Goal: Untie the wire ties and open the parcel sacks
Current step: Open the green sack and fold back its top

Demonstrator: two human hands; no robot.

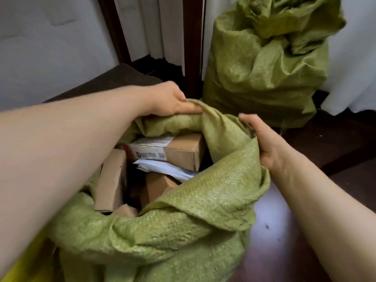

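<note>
At the lower left corner a strip of something yellow [24,261] shows beside the near sack; what it is cannot be told. Above it, in the upper left of the frame, stands a pale wall [40,41], with a dark mat [114,80] lying below it. The left forearm crosses the frame from the left edge towards the centre, and the left hand [171,100] grips the far rim of the near sack [183,220], its fingers curled over the bunched green fabric. This woven green sack fills the lower centre of the frame and its mouth stands wide open, the rim rolled outward. Inside, at the left of the opening, a plain cardboard box [110,180] stands on end; to the right of it a labelled box [179,151] lies across the top, a white mailer [164,168] sits just beneath that, and a smaller brown box [158,186] lies lower still. Behind, at top centre, a dark wooden frame [191,47] runs upright with a white curtain [158,27] beside it. At centre right the right hand [262,139] holds the sack's right-hand rim, fingers closed on the cloth. In the upper right a second green sack [264,68] stands upright, well apart, its top crumpled; whether it is tied cannot be told. Dark glossy floor [284,251] shows at the lower right.
</note>
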